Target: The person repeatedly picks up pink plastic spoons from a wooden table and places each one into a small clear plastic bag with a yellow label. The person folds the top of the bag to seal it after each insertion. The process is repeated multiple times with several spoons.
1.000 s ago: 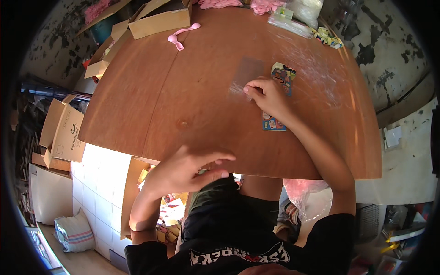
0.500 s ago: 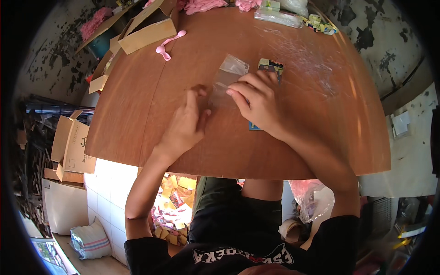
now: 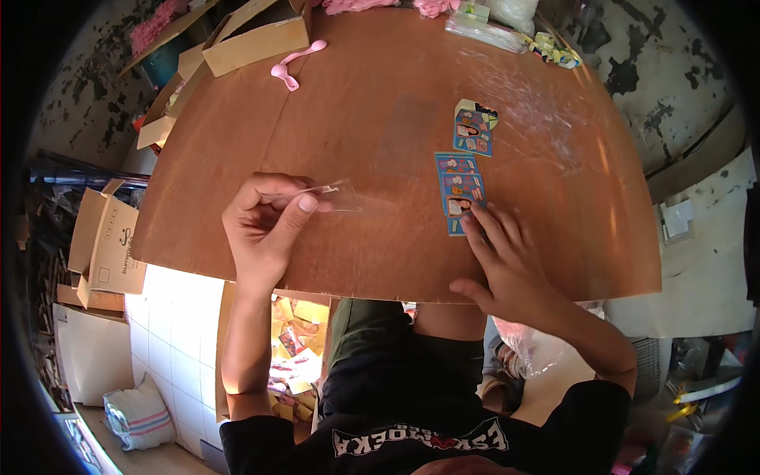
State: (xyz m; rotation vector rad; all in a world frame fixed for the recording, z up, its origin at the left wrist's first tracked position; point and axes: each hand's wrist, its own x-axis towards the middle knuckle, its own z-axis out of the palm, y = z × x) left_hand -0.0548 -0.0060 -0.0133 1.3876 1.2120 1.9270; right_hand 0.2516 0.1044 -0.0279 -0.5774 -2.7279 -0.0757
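change noted against half a second ago: the left hand (image 3: 265, 226), with nothing in it then, now has the clear bag (image 3: 342, 199); the right hand (image 3: 511, 265) has left the bag and come back to the lower cards (image 3: 461, 184). left grip: pinched, thumb against fingers, bag pointing toward the right edge of the worktop (image 3: 356, 103). right grip: released, fingers spread, fingertips apparently touching the near end of the lower cards. these lie right of centre, toward the near edge; the upper cards (image 3: 475, 136) lie just beyond, toward the far edge. both sets uncovered now. judgement: the work is split, bag on the left, cards on the right. pink spoon (image 3: 281, 72) near the far left corner, beside the carton (image 3: 261, 49), neither hand near it.
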